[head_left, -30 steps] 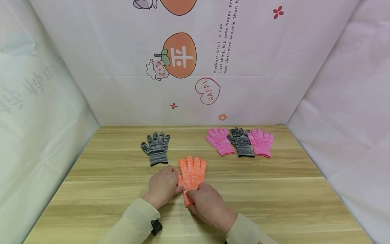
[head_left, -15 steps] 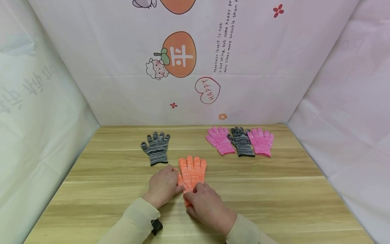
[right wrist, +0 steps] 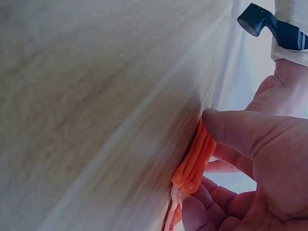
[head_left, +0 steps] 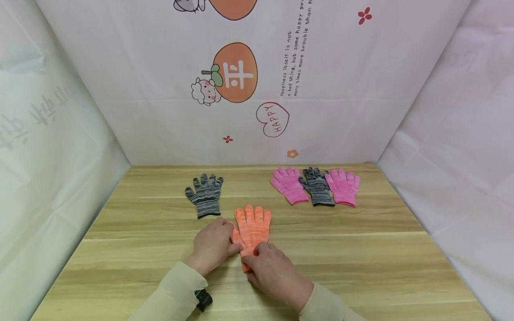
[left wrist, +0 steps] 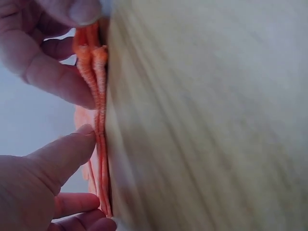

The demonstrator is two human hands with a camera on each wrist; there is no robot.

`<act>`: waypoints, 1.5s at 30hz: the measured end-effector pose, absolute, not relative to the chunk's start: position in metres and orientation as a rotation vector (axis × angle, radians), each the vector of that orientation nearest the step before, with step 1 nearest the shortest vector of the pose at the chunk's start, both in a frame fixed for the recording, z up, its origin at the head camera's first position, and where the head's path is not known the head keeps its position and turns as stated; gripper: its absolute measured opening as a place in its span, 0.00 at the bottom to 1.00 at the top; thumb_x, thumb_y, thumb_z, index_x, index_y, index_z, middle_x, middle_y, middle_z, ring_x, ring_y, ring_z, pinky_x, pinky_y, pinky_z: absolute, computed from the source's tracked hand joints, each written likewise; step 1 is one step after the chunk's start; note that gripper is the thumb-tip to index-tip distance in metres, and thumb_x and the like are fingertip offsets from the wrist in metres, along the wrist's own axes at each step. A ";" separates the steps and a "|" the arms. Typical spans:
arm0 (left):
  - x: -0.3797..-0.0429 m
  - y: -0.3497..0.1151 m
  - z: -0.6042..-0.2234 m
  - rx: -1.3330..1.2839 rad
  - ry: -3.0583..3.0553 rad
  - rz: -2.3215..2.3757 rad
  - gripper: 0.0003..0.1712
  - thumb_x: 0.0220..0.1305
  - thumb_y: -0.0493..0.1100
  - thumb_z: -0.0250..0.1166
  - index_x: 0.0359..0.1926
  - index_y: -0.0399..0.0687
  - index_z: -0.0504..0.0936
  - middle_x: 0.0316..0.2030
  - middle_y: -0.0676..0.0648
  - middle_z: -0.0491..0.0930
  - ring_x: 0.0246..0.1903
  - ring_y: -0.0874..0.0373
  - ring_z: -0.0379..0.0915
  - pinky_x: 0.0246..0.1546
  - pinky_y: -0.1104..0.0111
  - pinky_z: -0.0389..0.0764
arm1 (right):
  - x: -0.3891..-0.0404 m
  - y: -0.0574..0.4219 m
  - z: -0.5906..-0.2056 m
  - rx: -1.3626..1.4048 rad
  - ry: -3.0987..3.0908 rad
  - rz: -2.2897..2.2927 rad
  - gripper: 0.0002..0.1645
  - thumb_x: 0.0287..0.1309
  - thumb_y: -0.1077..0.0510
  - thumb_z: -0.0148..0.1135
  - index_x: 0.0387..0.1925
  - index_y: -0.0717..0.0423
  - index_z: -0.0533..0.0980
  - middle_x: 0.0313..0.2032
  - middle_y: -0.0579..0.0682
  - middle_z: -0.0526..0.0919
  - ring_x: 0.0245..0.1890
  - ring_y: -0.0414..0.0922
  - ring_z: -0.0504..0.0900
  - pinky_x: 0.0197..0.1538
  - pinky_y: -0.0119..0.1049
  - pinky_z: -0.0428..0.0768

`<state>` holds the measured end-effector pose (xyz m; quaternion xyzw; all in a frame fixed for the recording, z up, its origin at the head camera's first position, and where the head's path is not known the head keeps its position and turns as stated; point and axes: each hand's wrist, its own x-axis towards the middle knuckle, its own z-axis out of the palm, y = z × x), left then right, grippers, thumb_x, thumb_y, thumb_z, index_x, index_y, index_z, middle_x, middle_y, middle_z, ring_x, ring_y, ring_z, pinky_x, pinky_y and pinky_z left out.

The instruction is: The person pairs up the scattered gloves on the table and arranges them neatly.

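Observation:
In the head view, a pair of orange knit gloves (head_left: 253, 227) lies flat at the middle of the table, one stacked on the other, fingers pointing away. My left hand (head_left: 213, 244) rests over their thumb side; its thumb and fingertips press on the knit. With thumb and fingers, my right hand (head_left: 277, 272) pinches the cuff end. Close up in the right wrist view, the orange cuff (right wrist: 195, 159) looks bunched into thick layers. The left wrist view shows stacked edges of the orange gloves (left wrist: 100, 139) lying against the table. The fingers partly hide the cuff.
Behind on the left lies a grey-and-black striped glove (head_left: 206, 196). At the back right, a dark grey glove (head_left: 318, 187) lies between a pink glove (head_left: 290, 185) and another pink glove (head_left: 344, 187). White printed cloth walls (head_left: 180, 129) border the wooden table (head_left: 361, 267).
My right hand has shifted slightly at the cuff, its fingertips drawn in more over it. The left hand stays in place on the orange gloves. The other gloves have not moved.

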<state>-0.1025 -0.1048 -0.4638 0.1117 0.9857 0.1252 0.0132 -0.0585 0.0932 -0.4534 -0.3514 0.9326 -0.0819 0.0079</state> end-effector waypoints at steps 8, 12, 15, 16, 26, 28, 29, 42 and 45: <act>-0.096 -0.108 -0.461 0.305 3.108 0.543 0.21 0.63 0.49 0.75 0.51 0.42 0.86 0.47 0.42 0.84 0.46 0.48 0.82 0.47 0.53 0.84 | -0.059 0.093 -0.456 -1.065 2.914 -0.272 0.10 0.60 0.50 0.75 0.43 0.39 0.84 0.38 0.47 0.78 0.34 0.44 0.72 0.36 0.35 0.77; -0.080 -0.100 -0.460 0.471 3.155 0.626 0.12 0.63 0.41 0.73 0.44 0.40 0.85 0.38 0.45 0.83 0.38 0.52 0.81 0.40 0.56 0.84 | -0.059 0.094 -0.456 -1.044 2.903 -0.311 0.12 0.59 0.52 0.75 0.44 0.42 0.84 0.38 0.46 0.79 0.34 0.44 0.74 0.36 0.36 0.78; -0.069 -0.091 -0.459 0.606 3.150 0.649 0.08 0.63 0.39 0.72 0.40 0.40 0.85 0.33 0.47 0.80 0.32 0.56 0.78 0.34 0.60 0.82 | -0.061 0.095 -0.455 -1.008 2.875 -0.330 0.09 0.60 0.52 0.74 0.41 0.45 0.83 0.36 0.45 0.81 0.35 0.43 0.78 0.38 0.37 0.80; -0.066 -0.089 -0.458 0.634 3.143 0.649 0.07 0.63 0.39 0.71 0.40 0.41 0.85 0.32 0.48 0.79 0.31 0.57 0.76 0.33 0.61 0.81 | -0.063 0.095 -0.454 -0.991 2.863 -0.333 0.08 0.60 0.52 0.74 0.39 0.46 0.83 0.36 0.44 0.81 0.36 0.43 0.78 0.40 0.38 0.80; -0.056 -0.070 -0.459 0.698 3.001 0.747 0.12 0.64 0.40 0.73 0.47 0.46 0.83 0.35 0.52 0.81 0.35 0.61 0.77 0.38 0.64 0.81 | -0.074 0.102 -0.446 -0.956 2.781 -0.466 0.04 0.65 0.61 0.68 0.36 0.50 0.79 0.30 0.44 0.83 0.33 0.41 0.83 0.39 0.39 0.82; -0.054 -0.069 -0.460 0.714 2.988 0.770 0.13 0.62 0.42 0.76 0.46 0.48 0.82 0.36 0.53 0.81 0.36 0.61 0.78 0.40 0.64 0.81 | -0.074 0.103 -0.445 -0.960 2.778 -0.504 0.05 0.65 0.61 0.68 0.37 0.51 0.78 0.30 0.45 0.84 0.33 0.42 0.84 0.39 0.39 0.83; -0.054 -0.068 -0.461 0.721 2.990 0.770 0.14 0.62 0.43 0.77 0.45 0.48 0.81 0.36 0.53 0.81 0.36 0.61 0.78 0.40 0.64 0.81 | -0.074 0.104 -0.444 -0.960 2.772 -0.516 0.05 0.65 0.61 0.68 0.37 0.50 0.78 0.30 0.45 0.84 0.33 0.42 0.84 0.39 0.39 0.83; -0.053 -0.065 -0.471 0.783 3.085 0.691 0.17 0.55 0.40 0.78 0.30 0.53 0.75 0.25 0.57 0.73 0.25 0.63 0.69 0.28 0.69 0.73 | -0.075 0.110 -0.447 -1.017 2.762 -0.662 0.14 0.58 0.68 0.68 0.26 0.48 0.74 0.24 0.38 0.76 0.26 0.33 0.71 0.33 0.31 0.74; -0.052 -0.064 -0.470 0.780 3.079 0.681 0.16 0.54 0.40 0.79 0.30 0.53 0.75 0.24 0.57 0.73 0.24 0.64 0.68 0.27 0.69 0.72 | -0.079 0.115 -0.444 -1.017 2.747 -0.695 0.13 0.57 0.69 0.67 0.27 0.48 0.76 0.25 0.39 0.78 0.26 0.34 0.73 0.33 0.31 0.75</act>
